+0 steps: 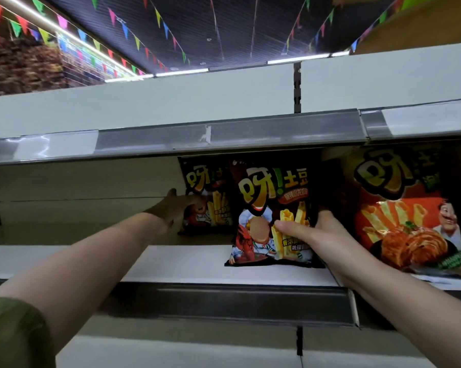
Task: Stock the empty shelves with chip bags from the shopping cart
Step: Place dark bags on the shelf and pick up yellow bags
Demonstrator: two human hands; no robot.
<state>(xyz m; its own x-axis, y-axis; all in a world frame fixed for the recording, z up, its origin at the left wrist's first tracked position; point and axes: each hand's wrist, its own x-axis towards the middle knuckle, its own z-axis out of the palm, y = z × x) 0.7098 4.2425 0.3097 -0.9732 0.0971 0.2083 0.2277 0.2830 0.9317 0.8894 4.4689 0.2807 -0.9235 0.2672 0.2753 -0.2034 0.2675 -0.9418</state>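
While standing upright, glossy crinkled chip bag (273,208), right hand (317,229) pinching, flat white shelf (186,264)

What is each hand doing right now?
Left hand: grip on the back chip bag.
Right hand: grip closed on the front chip bag.

The shelf (186,264) is bare at the left of the frame, so a hand can pass there. In the centre two dark bags (273,216) stand, and an orange bag (410,216) blocks the right. The upper shelf edge (224,135) limits room above.
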